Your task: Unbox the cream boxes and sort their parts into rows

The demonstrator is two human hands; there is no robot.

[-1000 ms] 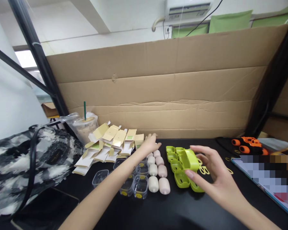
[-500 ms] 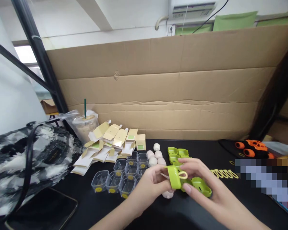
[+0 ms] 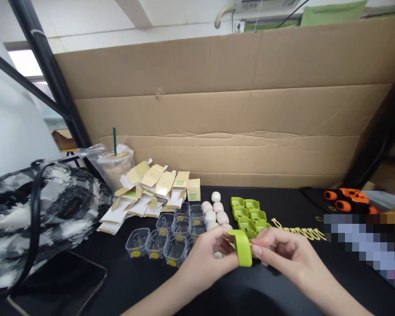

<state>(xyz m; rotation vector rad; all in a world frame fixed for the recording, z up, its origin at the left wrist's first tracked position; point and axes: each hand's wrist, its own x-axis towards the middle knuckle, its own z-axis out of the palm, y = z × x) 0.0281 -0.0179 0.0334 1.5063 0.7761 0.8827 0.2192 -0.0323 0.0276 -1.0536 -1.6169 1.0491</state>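
Pinching a lime-green case (image 3: 244, 248) between both hands, low centre over the black table (image 3: 128, 281): left hand (image 3: 206, 259) has thumb and fingers closed on its left edge, right hand (image 3: 283, 254) has fingertips closed on its right edge, so the case sits tilted, held above the tabletop just in front of the other parts. Behind it, green case halves (image 3: 248, 213) lie open in rows (cavities up), touching each other. Just left of those, pinkish-white oval pieces (image 3: 214, 213) in a short column, one off by itself further back. Left again, clear plastic tubs (image 3: 166, 235) clustered with yellow stickers inside. Folded cardboard boxes (image 3: 151, 191) fanned out behind the tubs, iced drink cup (image 3: 115, 166) with green straw beside them. Yellow loops (image 3: 303, 231) in a row right of the hands. Patterned bag (image 3: 26, 215) far left, orange toy (image 3: 349, 199) far right, cardboard wall (image 3: 233, 118) at back.
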